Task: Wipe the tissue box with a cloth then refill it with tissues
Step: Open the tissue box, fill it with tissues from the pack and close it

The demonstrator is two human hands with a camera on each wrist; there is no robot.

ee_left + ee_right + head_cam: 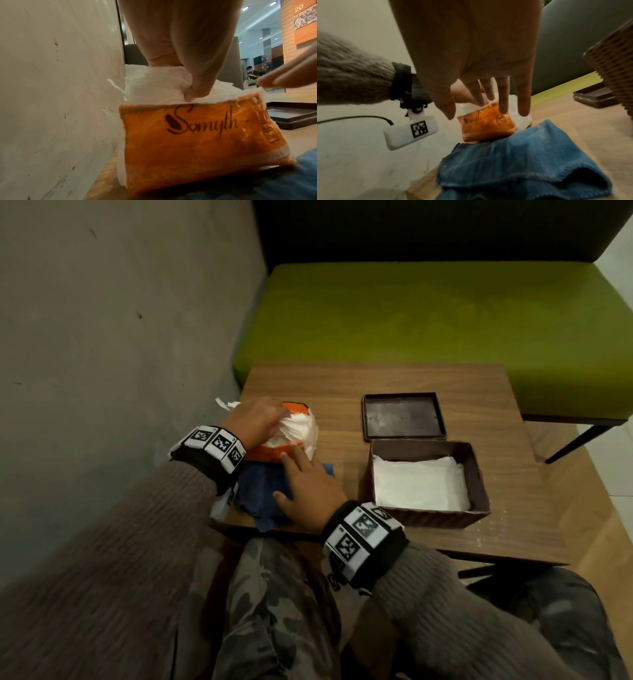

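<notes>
An orange plastic tissue pack [270,453] [197,142] [486,124] lies at the table's left edge, torn open on top. My left hand [257,419] [180,56] reaches into it and pinches a wad of white tissues [298,429] [154,83]. My right hand [308,487] [479,67] is spread with straight fingers, fingertips [503,108] pressing on the pack's near edge, palm over a blue cloth [260,491] [522,162]. The brown tissue box [479,474] stands open to the right, with white tissues [421,484] inside. Its lid [402,416] lies upturned behind it.
A grey wall [120,337] runs close along the left of the wooden table [342,385]. A green bench seat [428,313] stands beyond the table's far edge. My knees in camouflage trousers [274,594] are under the near edge.
</notes>
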